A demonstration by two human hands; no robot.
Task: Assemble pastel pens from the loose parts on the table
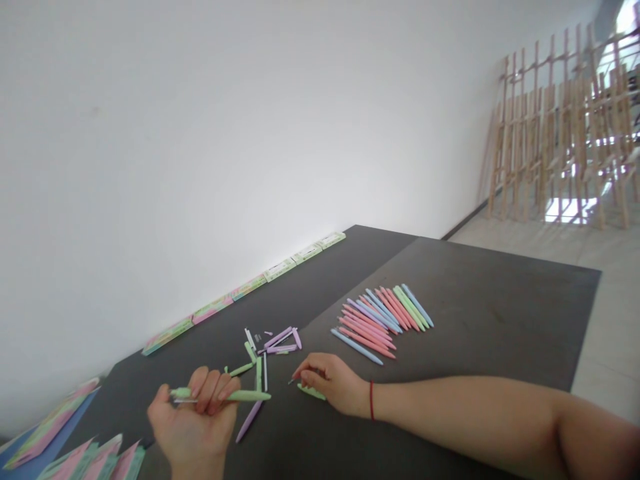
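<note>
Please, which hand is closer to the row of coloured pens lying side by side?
Right. The right hand is just in front of the row of pens, towards its left side; the left hand is farther away to the left.

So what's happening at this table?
A person's left hand holds a light green pen. The right hand pinches a thin piece, too small to identify, by a green pen part. Loose green and purple pen parts lie between and beyond the hands; multicolored pens lie grouped farther right.
</note>
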